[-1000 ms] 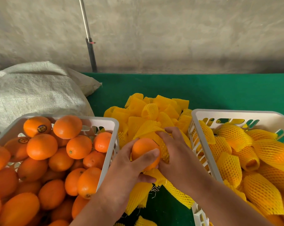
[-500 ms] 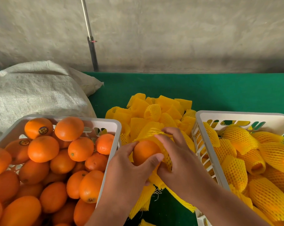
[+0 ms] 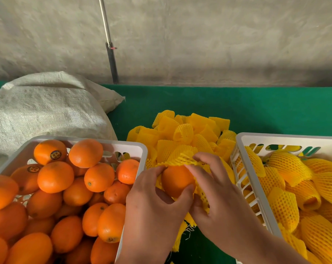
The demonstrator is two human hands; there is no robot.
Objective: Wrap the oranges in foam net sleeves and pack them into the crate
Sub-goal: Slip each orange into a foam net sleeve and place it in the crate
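Between the two crates, my left hand grips a bare orange, thumb curled under it and fingertips at its far side. My right hand pinches a yellow foam net sleeve stretched over the top and right side of that orange. A white crate at the left is heaped with unwrapped oranges. The white crate at the right holds several oranges wrapped in yellow sleeves.
A pile of loose yellow foam sleeves lies on the green table cloth just beyond my hands. A white woven sack sits at the back left. A thin metal pole leans on the grey wall.
The sleeve's mouth has been pulled wider and further over the top of the orange. Both hands stay in place between the crates.
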